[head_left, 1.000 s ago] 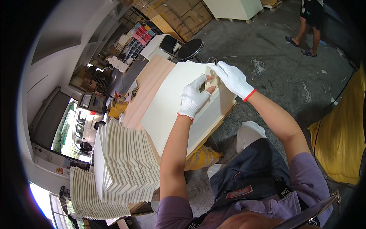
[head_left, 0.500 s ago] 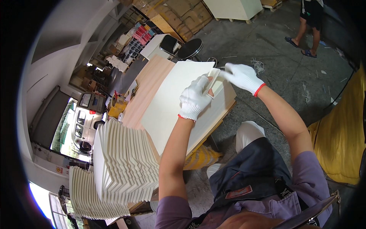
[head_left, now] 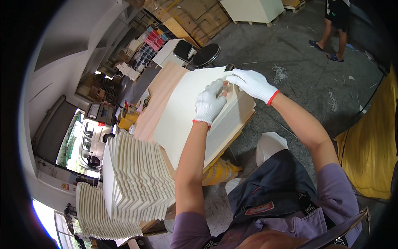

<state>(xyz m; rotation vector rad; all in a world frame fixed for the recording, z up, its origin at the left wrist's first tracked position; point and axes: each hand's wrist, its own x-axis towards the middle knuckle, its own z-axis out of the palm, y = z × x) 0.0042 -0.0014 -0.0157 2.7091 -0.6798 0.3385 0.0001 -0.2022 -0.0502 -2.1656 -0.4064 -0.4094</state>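
Observation:
Both hands wear white knit gloves with red cuffs; the left glove leaves some fingertips bare. My left hand (head_left: 209,103) is closed on the raised edge of a pale white piece (head_left: 229,99), over the right side of a large white sheet (head_left: 178,108). Close by, my right hand (head_left: 252,84) has its fingers bent together at the far end of that piece, beside the sheet's far corner. The fingers partly hide the piece, so its full shape cannot be made out. The sheet lies on a wood-grain tabletop (head_left: 154,106).
Tall stacks of folded white sheets (head_left: 139,174) stand at the near left. Yellow tools (head_left: 127,117) lie by the table's left edge. A black stool (head_left: 206,55) stands beyond the table. Yellow sacking (head_left: 371,153) hangs at right; another person's legs (head_left: 335,39) show far right.
My right hand has moved left and slightly down, closer to my left hand. The white piece, upright before, now sits lower and more covered by the fingers. My left hand has shifted slightly left.

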